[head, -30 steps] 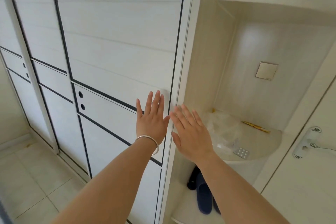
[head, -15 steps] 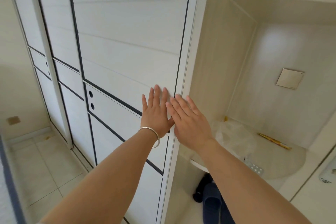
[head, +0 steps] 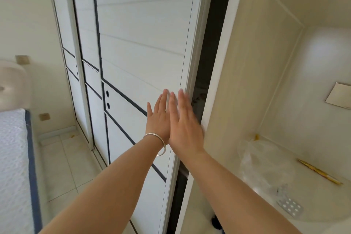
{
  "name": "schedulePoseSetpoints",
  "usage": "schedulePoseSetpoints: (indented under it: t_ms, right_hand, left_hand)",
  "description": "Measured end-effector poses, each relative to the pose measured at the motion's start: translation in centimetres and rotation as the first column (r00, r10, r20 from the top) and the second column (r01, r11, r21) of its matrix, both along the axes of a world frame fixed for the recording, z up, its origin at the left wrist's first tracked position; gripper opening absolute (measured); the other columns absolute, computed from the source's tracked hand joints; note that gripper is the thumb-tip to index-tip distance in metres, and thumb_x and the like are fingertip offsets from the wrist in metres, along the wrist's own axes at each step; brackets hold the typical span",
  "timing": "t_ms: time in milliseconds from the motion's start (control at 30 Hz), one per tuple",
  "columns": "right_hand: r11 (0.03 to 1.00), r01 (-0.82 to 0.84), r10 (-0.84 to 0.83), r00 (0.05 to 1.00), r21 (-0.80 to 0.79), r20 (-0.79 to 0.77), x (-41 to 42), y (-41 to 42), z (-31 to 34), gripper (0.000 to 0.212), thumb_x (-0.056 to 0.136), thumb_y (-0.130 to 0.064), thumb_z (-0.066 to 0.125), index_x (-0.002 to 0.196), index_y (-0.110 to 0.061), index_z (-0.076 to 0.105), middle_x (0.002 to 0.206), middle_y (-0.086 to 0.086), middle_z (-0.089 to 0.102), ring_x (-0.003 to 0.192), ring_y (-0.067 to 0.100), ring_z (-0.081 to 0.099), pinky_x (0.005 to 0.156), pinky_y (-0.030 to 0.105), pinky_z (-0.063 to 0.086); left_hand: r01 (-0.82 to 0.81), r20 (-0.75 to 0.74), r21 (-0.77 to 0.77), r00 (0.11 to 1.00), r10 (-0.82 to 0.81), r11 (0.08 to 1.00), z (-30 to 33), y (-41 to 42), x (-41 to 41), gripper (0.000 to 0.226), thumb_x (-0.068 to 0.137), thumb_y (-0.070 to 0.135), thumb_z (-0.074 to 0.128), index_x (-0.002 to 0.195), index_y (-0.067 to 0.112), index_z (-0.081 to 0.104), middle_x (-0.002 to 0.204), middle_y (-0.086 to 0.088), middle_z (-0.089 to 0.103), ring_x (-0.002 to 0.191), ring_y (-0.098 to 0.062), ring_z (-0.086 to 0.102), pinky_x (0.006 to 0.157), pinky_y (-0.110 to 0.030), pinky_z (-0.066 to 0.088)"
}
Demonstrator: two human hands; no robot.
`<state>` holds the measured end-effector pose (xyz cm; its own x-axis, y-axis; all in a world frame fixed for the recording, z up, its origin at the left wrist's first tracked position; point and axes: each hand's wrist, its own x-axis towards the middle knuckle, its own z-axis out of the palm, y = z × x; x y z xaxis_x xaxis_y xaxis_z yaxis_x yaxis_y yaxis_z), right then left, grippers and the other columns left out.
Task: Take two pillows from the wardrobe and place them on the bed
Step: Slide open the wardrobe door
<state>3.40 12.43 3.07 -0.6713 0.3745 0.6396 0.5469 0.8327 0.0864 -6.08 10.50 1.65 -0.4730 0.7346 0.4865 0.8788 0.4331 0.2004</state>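
— Pillows? None in view; the wardrobe door (head: 144,43) shows only a dark gap along its right edge.
— And the hands?
— Both flat and unclenched, grasping nothing. The left hand (head: 158,119), bracelet (head: 157,143) at the wrist, presses the door panel; the right hand (head: 185,125) overlaps it at the door's edge.
— The bed?
— The bed (head: 13,157) lies far left.

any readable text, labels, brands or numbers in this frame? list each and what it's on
None readable.
Wardrobe door: no lettering, only dark trim lines.
Blister pack on the corner shelf: no print visible.
Wall plate: blank.
Yellow pen-like object: any print too small to read.
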Motion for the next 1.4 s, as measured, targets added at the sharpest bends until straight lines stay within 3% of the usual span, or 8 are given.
schedulePoseSetpoints:
  t_ms: [67,100,200,467,667,900,1167,1400]
  right_hand:
    - [0.934,0.002,-0.065,0.984,-0.357,-0.167,-1.8,-0.4,0.7,0.077,0.094,-0.013,0.046,0.150,-0.012,-0.007,0.159,0.011,-0.013,0.147,0.025,-0.004,0.119,0.035,0.019]
    - [0.859,-0.017,-0.120,0.965,-0.512,-0.233,-2.7,-0.4,0.9,0.076,0.095,-0.015,0.045,0.150,-0.015,-0.009,0.159,0.008,-0.013,0.147,0.025,0.001,0.117,0.036,0.025]
    - [0.656,-0.136,-0.185,0.924,-0.743,-0.333,-5.3,0.6,1.1,0.066,0.099,-0.024,0.037,0.150,-0.020,-0.005,0.160,0.004,0.007,0.142,0.025,0.027,0.108,0.037,0.041]
    - [0.619,-0.166,-0.196,0.914,-0.767,-0.356,-13.6,2.5,0.9,0.062,0.099,-0.028,0.034,0.149,-0.008,0.004,0.156,0.013,0.021,0.139,0.027,0.032,0.105,0.037,0.037]
    - [0.629,-0.121,-0.238,0.910,-0.768,-0.338,-21.2,5.1,1.4,0.046,0.093,-0.043,0.040,0.120,-0.005,0.040,0.122,0.015,0.058,0.106,0.033,0.058,0.080,0.038,0.048]
    - [0.675,-0.121,-0.198,0.921,-0.728,-0.336,-29.9,6.6,1.3,0.047,0.091,-0.049,0.044,0.113,-0.007,0.047,0.113,0.010,0.060,0.098,0.027,0.060,0.076,0.035,0.051]
    - [0.755,-0.098,-0.126,0.949,-0.649,-0.290,-37.7,8.3,1.0,0.044,0.092,-0.046,0.046,0.112,-0.006,0.047,0.113,0.010,0.058,0.103,0.026,0.056,0.071,0.028,0.040]
    - [0.799,-0.135,-0.035,0.963,-0.586,-0.269,-42.8,9.6,1.1,0.049,0.093,-0.043,0.045,0.122,-0.003,0.043,0.127,0.012,0.049,0.116,0.027,0.049,0.087,0.031,0.042]
  left_hand:
    - [0.001,0.010,0.041,1.000,-0.001,0.999,0.3,0.0,-1.0,0.073,0.097,0.042,0.035,0.150,0.019,-0.010,0.160,-0.004,-0.015,0.148,-0.020,-0.009,0.120,-0.047,0.007]
    - [-0.006,0.013,0.050,1.000,0.005,0.999,0.3,0.1,-1.5,0.075,0.096,0.044,0.037,0.150,0.020,-0.010,0.160,-0.004,-0.014,0.148,-0.020,-0.008,0.120,-0.046,0.009]
    - [-0.042,-0.019,0.050,0.999,0.043,0.998,0.1,0.4,-3.9,0.076,0.096,0.045,0.039,0.150,0.022,-0.010,0.160,-0.002,-0.014,0.148,-0.021,-0.007,0.120,-0.043,0.007]
    - [-0.040,-0.075,0.022,0.996,0.041,0.999,-0.2,1.7,-11.9,0.079,0.095,0.042,0.042,0.151,0.020,-0.010,0.161,-0.001,-0.012,0.148,-0.018,0.002,0.118,-0.041,0.010]
    - [0.013,-0.044,0.036,0.999,-0.011,0.999,0.0,2.5,-19.4,0.091,0.088,0.041,0.053,0.151,0.018,-0.009,0.161,-0.004,-0.010,0.148,-0.019,0.001,0.119,-0.042,0.018]
    - [0.086,-0.014,0.094,0.996,-0.085,0.992,0.5,3.5,-28.2,0.083,0.091,0.040,0.041,0.150,0.013,-0.011,0.160,-0.005,-0.013,0.148,-0.016,-0.006,0.121,-0.036,0.012]
    - [0.038,0.031,0.131,0.999,-0.042,0.991,0.1,5.1,-35.9,0.074,0.094,0.035,0.034,0.150,0.012,-0.009,0.160,-0.004,-0.012,0.148,-0.015,-0.005,0.120,-0.035,0.012]
    - [0.014,0.059,0.149,0.998,-0.023,0.989,0.7,5.6,-40.4,0.076,0.094,0.030,0.041,0.150,0.012,-0.007,0.161,-0.004,-0.008,0.148,-0.013,-0.002,0.120,-0.031,0.013]
